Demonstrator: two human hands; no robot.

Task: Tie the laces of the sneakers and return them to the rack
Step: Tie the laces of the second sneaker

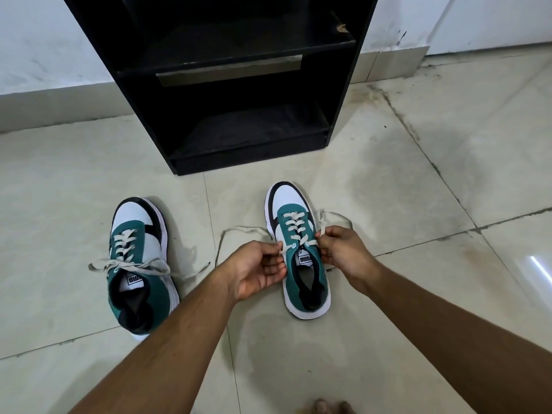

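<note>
Two teal, white and black sneakers stand on the tiled floor, toes toward the rack. The right sneaker has loose laces. My left hand pinches the left lace by the top eyelet; that lace loops out over the floor. My right hand pinches the right lace on the shoe's other side. The left sneaker stands apart to the left, its laces crossed and lying loose over its sides. The black rack stands just beyond the shoes, its visible shelves bare.
A white wall with a beige skirting runs behind the rack. Stained floor tiles spread to the right. Toes of a foot show at the bottom edge.
</note>
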